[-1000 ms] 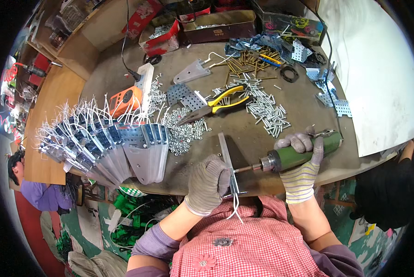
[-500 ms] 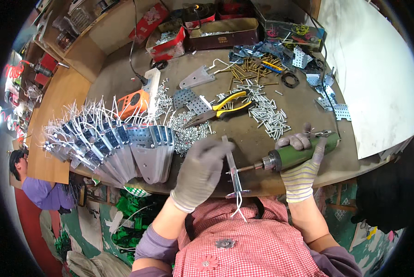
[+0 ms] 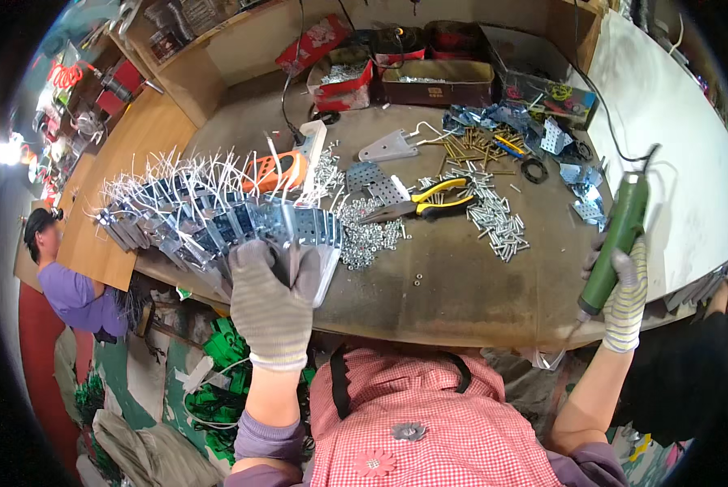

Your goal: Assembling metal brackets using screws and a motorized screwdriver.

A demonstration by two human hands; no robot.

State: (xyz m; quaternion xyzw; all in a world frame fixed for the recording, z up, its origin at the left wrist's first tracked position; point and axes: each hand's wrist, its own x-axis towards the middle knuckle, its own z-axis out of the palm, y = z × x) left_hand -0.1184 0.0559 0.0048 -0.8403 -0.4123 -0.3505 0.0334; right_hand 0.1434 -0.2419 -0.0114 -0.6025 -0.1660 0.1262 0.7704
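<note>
My left hand (image 3: 273,304), in a grey striped glove, is at the near end of a long fanned row of metal brackets (image 3: 193,215) with white wires. Its fingers close round one of the grey metal brackets, though the fingertips are partly hidden among the plates. Over at the right edge of the table, my gloved right hand (image 3: 624,280) grips a green electric screwdriver (image 3: 618,239). The tool stands nearly upright, tip down, its cord running up from the top.
Yellow-handled pliers (image 3: 437,199) lie between a heap of nuts (image 3: 368,235) and a pile of screws (image 3: 494,215). A single bracket (image 3: 388,146) sits behind them. Boxes of hardware (image 3: 437,85) line the back. A person (image 3: 75,276) in purple is at the far left.
My left hand has moved left to the bracket row. The screwdriver has swung from level to upright and moved right. The bracket that was at its tip is no longer there.
</note>
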